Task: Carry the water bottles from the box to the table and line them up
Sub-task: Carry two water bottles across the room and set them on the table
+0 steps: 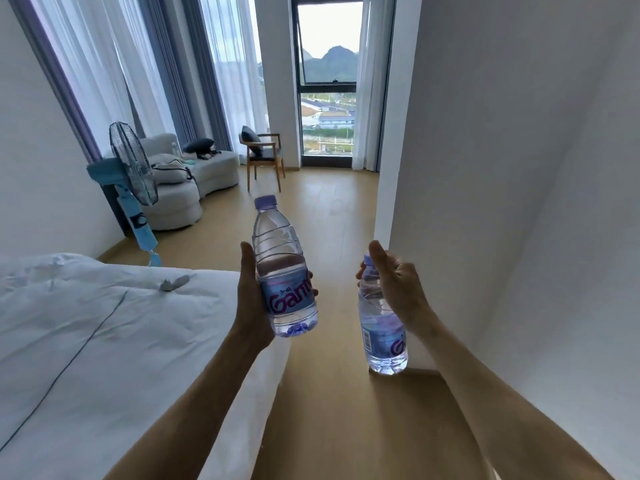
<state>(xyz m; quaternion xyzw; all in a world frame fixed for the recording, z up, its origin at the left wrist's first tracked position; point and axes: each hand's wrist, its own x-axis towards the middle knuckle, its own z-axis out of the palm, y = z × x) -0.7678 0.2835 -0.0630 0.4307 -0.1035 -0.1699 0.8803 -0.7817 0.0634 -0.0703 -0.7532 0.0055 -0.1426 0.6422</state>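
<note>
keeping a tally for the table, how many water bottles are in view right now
2. One bottle is held upright in the left hand; the other bottle is gripped near its neck by the right hand. Box and table are not in view.

Two water bottles (pixel 285 271) (pixel 382 327), two hands (pixel 251 299) (pixel 398 289), one fan (pixel 133 164), one chair (pixel 263 157), perhaps two bags (pixel 199 146) (pixel 171 171).

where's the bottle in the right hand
In the head view, the right hand grips the second bottle near its neck, right of centre beside the white wall.

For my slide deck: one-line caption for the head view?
Left hand and right hand each grip a water bottle, bed alongside.
</note>
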